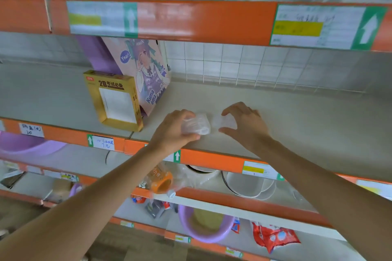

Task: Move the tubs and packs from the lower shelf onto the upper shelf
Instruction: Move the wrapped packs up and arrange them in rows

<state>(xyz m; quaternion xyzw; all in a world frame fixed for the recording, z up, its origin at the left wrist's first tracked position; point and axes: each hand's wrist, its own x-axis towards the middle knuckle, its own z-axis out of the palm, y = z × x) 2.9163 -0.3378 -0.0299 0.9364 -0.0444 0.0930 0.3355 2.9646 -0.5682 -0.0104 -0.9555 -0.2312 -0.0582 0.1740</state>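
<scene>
Just behind the orange front edge (pixel 212 158), the left hand (pixel 172 131) grips one clear tub (pixel 196 126) and the right hand (pixel 247 124) pinches a second tub (pixel 224 123) beside it. Released here, either could slip off the lip. Bare shelf (pixel 297 116) opens rightward, back to the wire grid (pixel 233 65); a yellow box (pixel 114 99) crowds the left.

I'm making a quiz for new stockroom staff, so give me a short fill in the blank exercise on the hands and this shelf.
The left hand grips the left tub and the right hand grips the right tub, so ___ clear tubs are held. The windowed box left of the hands is ___ in colour. The shelf's front edge below the hands is ___.
Missing words: two, yellow, orange.
</scene>
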